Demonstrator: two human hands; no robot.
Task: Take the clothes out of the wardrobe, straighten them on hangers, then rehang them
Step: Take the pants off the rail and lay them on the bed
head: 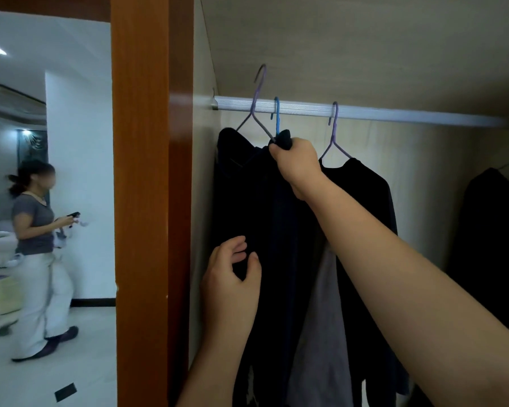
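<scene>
Right hand point(297, 163) on garment point(265, 218) below rail point(394, 113)

Nothing readable here tbh. The dark clothes point(276, 230) show no tag or print I can make out, and it's the same for the hangers point(254, 110) and the rail point(394, 113). The framed picture point(33, 145) on the far left wall is too blurry to tell, and the dark patch point(66, 392) on the near floor shows no lettering either.
</scene>
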